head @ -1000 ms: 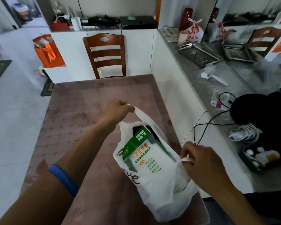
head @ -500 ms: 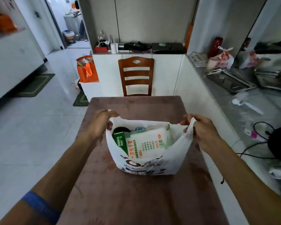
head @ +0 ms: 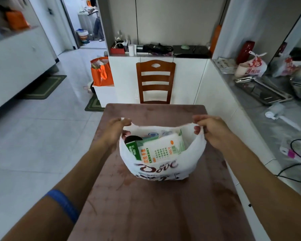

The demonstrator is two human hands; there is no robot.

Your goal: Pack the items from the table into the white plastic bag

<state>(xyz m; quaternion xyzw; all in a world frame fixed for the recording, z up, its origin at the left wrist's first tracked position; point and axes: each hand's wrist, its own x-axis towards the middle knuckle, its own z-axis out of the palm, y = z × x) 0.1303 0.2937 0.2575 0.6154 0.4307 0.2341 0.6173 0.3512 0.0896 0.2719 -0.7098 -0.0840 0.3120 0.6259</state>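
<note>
Thin white plastic is what both hands hold: the left hand (head: pixel 114 131) pinches one handle loop of the white plastic bag (head: pixel 161 166) between thumb and curled fingers, and the right hand (head: pixel 211 130) pinches the opposite loop the same way, so the mouth is pulled wide between them. The bag sits upright on the brown table (head: pixel 156 211), roughly at its middle, with its printed side facing the camera.

Inside, a green and white packet (head: pixel 161 150) lies across the opening, a dark round item (head: pixel 132 139) shows beside it near the left handle, and further packaging is glimpsed behind, too hidden to identify. No loose items show on the tabletop around the bag, so the packing looks finished or close to it.

As a judgement, the film is soft, slippery and shapeless; it will sag and spill sideways unless carried by both loops together. The load appears light to moderate, mostly flat packets, yet corners could stretch or puncture such thin film, so lifting gently from the handles, not the sides, seems wisest.

Beyond the table stands a wooden chair (head: pixel 155 80), with an orange bag (head: pixel 101 71) on a low white unit to its left.
</note>
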